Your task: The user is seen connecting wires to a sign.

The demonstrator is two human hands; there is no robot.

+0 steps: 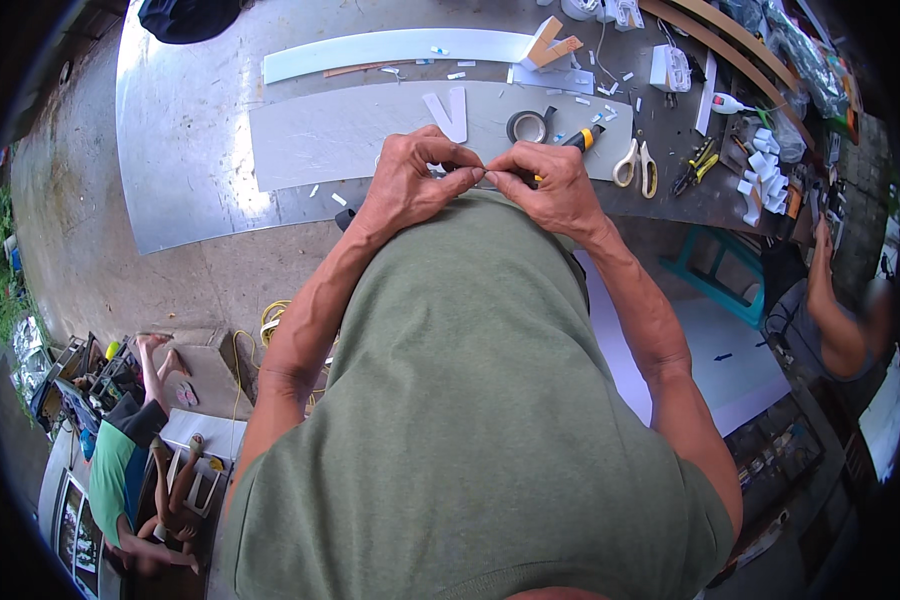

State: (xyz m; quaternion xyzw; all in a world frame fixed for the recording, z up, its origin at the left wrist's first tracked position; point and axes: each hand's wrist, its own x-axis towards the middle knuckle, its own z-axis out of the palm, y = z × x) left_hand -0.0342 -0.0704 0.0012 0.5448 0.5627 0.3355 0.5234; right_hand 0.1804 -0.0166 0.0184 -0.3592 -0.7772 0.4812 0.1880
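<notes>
Both hands meet close to my body at the near edge of the metal worktable. My left hand is closed in a pinch, thumb against forefinger. Opposite it, my right hand pinches too, and the fingertips nearly touch. A tiny dark, thin thing seems to lie between them, too small to name. Just beyond is a white V-shaped piece on a grey sheet. A roll of black tape and a black-and-yellow utility knife lie by my right hand, which partly hides the knife.
Cream-handled scissors and yellow-handled pliers lie to the right, near white curled pieces. A long white strip and a tan-edged V shape lie at the back. A teal stool stands below right. Other people are at both sides.
</notes>
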